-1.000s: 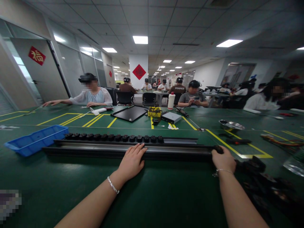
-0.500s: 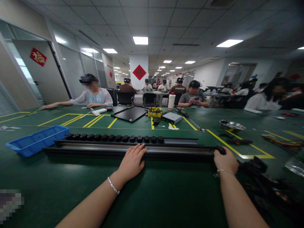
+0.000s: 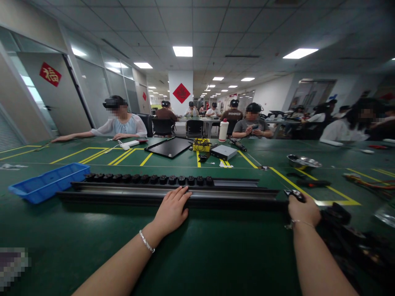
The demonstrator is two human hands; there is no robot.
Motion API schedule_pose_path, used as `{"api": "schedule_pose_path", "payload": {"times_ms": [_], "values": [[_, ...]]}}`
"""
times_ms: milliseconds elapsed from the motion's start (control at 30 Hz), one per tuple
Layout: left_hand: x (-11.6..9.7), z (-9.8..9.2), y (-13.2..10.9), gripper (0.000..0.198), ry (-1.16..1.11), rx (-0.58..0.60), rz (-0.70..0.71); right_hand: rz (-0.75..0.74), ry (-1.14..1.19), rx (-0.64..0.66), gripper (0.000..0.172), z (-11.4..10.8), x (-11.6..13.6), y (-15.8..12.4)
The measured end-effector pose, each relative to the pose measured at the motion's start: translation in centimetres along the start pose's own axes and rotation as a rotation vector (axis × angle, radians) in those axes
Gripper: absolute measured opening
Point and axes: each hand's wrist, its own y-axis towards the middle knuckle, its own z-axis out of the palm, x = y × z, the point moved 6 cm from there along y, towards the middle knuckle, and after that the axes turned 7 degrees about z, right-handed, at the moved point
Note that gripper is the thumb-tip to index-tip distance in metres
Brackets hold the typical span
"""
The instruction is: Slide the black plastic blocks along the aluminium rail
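Observation:
My left hand (image 3: 173, 209) lies flat with its fingers stretched over the near long black metal rail (image 3: 123, 195), a little right of the rail's middle. Just beyond the rail's right end, my right hand (image 3: 304, 209) is closed on a small black module (image 3: 296, 195) with a shiny metal face. The module is apart from the rail's end. Directly behind, a second rail (image 3: 236, 183) bears a row of similar black modules (image 3: 154, 179), filling its left and middle part. Fingers hide the lower side of the held module.
A blue plastic tray (image 3: 46, 185) stands at the rails' left end. Loose black modules (image 3: 354, 234) are heaped at the right. Farther back lie a flat black panel (image 3: 169, 147), a grey box (image 3: 224, 152), a yellow box (image 3: 201, 144) and a steel bowl (image 3: 304, 161). People sit across the table.
My right hand has moved right, away from the rail's end, with the module in its fingers. My left hand stays in place on the rail.

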Motion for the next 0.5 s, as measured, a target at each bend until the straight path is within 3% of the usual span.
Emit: {"api": "schedule_pose_path", "payload": {"times_ms": [167, 433, 500], "values": [[0.0, -0.1, 0.0, 0.052, 0.015, -0.003, 0.003, -0.022, 0.077, -0.133, 0.047, -1.4, 0.6, -1.3], [0.0, -0.1, 0.0, 0.052, 0.020, 0.004, 0.005, -0.258, 0.132, -0.447, 0.044, -4.0, 1.9, -3.6], [0.0, -0.1, 0.0, 0.052, 0.020, 0.004, 0.006, -0.255, 0.130, -0.517, 0.043, -4.8, 1.8, -3.9]]}}
